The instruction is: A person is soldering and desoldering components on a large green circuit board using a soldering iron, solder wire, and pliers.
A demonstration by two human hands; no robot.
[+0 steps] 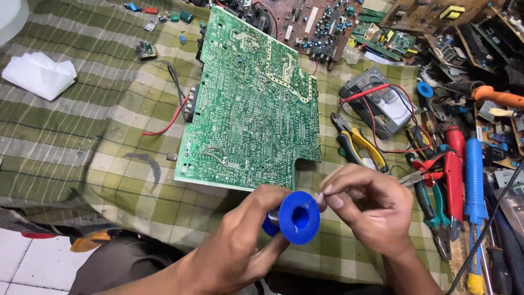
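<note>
My left hand [240, 246] grips a blue spool of solder wire [298, 218] near the bottom centre. My right hand [371, 207] pinches the thin free end of the wire between thumb and forefinger, right beside the spool's face. Just beyond both hands lies a large green circuit board [251, 104], solder side up, on a green checked cloth [71, 125].
Yellow-handled pliers [357, 145] and a grey multimeter [385, 106] with red leads lie right of the board. Red and blue hand tools [456, 175] crowd the right edge. More boards and parts [327, 27] sit at the back; white tissue [38, 74] lies far left.
</note>
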